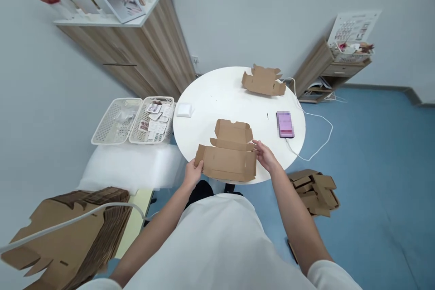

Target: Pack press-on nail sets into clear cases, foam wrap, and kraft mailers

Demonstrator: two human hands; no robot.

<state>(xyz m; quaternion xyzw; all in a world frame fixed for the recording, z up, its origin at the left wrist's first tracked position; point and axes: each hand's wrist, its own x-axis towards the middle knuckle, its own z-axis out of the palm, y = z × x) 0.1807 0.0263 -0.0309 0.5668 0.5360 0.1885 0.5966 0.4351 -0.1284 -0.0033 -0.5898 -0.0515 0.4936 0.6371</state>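
Note:
A brown, partly unfolded cardboard box (226,163) lies at the near edge of the round white table (217,95), its lid panel pointing away from me and several side flaps bent up. My left hand (193,173) pinches the box's left corner, thumb on top of the panel. At the right side, my right hand (267,156) has its fingers stretched out and apart, close to the right-hand flaps; whether the fingertips touch the cardboard I cannot tell. Another partly folded cardboard box (264,81) sits at the table's far side.
A phone (285,124) with a white cable lies on the right of the table, a small white pack (184,109) on the left. Left are plastic baskets (117,122) and a stack of flat cardboard (74,231). Folded boxes (314,192) lie on the floor at right.

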